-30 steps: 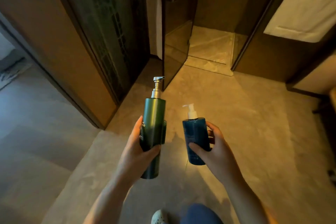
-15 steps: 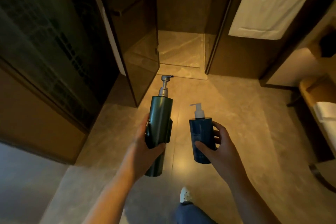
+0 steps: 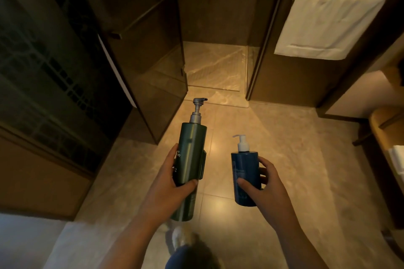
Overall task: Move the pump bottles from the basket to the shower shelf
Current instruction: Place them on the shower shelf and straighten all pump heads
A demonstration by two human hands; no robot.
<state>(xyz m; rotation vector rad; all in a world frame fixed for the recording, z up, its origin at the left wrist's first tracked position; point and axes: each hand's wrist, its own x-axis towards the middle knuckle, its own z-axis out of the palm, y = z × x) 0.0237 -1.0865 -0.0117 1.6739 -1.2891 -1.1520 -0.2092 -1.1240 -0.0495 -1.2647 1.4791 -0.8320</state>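
My left hand (image 3: 172, 183) gripped the green pump bottle (image 3: 190, 159) and my right hand (image 3: 266, 188) the blue pump bottle (image 3: 244, 177), both upright in the air short of the shower (image 3: 214, 65) (its shelf unseen), and I feared the taller green one might clip the glass door (image 3: 161, 72).

Tall dark green pump bottle (image 3: 189, 166), silver pump, roughly upright, leaning slightly right, gripped round its middle by left hand (image 3: 169, 183). Shorter dark blue pump bottle (image 3: 244, 178), white pump, upright, gripped by right hand (image 3: 265, 185). Bottles side by side, apart, above floor.
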